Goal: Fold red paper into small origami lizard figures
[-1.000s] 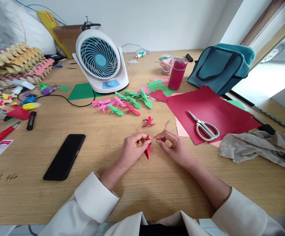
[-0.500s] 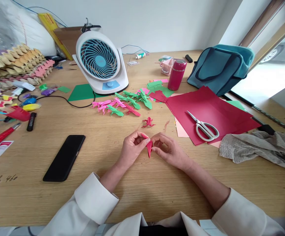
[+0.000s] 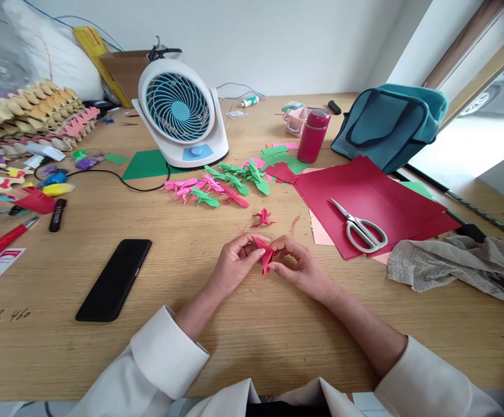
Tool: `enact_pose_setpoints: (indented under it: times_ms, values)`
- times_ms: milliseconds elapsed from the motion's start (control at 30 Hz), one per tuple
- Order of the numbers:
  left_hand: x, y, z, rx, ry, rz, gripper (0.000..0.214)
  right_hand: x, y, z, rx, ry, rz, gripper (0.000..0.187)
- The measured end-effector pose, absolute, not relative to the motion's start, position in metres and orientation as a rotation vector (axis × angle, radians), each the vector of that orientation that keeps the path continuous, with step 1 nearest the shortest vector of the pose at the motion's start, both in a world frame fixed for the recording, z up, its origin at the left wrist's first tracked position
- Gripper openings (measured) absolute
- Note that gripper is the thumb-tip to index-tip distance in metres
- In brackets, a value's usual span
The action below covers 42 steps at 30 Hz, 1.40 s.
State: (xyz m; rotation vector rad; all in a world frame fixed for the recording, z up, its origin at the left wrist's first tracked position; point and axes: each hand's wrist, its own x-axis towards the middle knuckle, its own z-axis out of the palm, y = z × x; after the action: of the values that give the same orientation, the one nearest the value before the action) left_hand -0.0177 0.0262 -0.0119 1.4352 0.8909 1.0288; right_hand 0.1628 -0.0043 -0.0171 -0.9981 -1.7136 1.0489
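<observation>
Between my hands is a small folded piece of red paper (image 3: 266, 255), its narrow point toward me. My left hand (image 3: 237, 262) pinches its left side, the thumb lying on the front. On the other side my right hand (image 3: 297, 264) grips the right edge between thumb and fingers. Just beyond them a small red folded paper figure (image 3: 262, 218) rests on the table. Farther back lies a loose group of pink, red and green folded paper figures (image 3: 225, 184).
White-handled scissors (image 3: 359, 226) lie on red paper sheets (image 3: 390, 208) at the right, near a crumpled cloth (image 3: 442, 266). A black phone (image 3: 115, 280) is at the left. Behind stand a fan (image 3: 181, 113), a red flask (image 3: 314, 136) and a teal bag (image 3: 386, 124).
The folded red paper has turned and opened out slightly, showing a wider face between my fingers. Both hands stay almost in place. The whole view has shifted a little.
</observation>
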Motion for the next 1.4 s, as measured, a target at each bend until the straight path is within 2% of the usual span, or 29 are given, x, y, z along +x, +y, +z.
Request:
enact_pose_setpoints:
  times_ms: [233, 567, 733, 900, 1033, 1200, 1400]
  values:
    - [-0.019, 0.028, -0.013, 1.545, 0.938, 0.994, 0.007, 0.163, -0.004, -0.014, -0.972, -1.740, 1.040, 0.018]
    - [-0.017, 0.024, -0.011, 1.427, 1.018, 1.061, 0.019, 0.166, -0.004, -0.015, -0.929, -1.752, 1.108, 0.022]
    - [-0.018, 0.026, -0.013, 1.436, 0.978, 1.088, 0.017, 0.166, -0.004, -0.018, -0.986, -1.702, 1.083, 0.023]
    - [-0.020, 0.026, -0.015, 1.573, 0.907, 1.094, 0.008, 0.163, -0.002, -0.028, -0.847, -1.406, 1.350, 0.028]
    - [-0.025, 0.029, -0.014, 1.855, 0.866, 1.151, 0.010, 0.162, 0.001, -0.026, -0.765, -1.219, 1.547, 0.033]
    - [-0.031, 0.030, -0.012, 2.139, 0.823, 1.213, 0.017, 0.163, 0.000, -0.021, -0.792, -1.136, 1.627, 0.028]
    - [-0.028, 0.028, -0.009, 2.177, 0.814, 1.166, 0.011, 0.163, -0.001, -0.023, -0.789, -0.944, 1.700, 0.024]
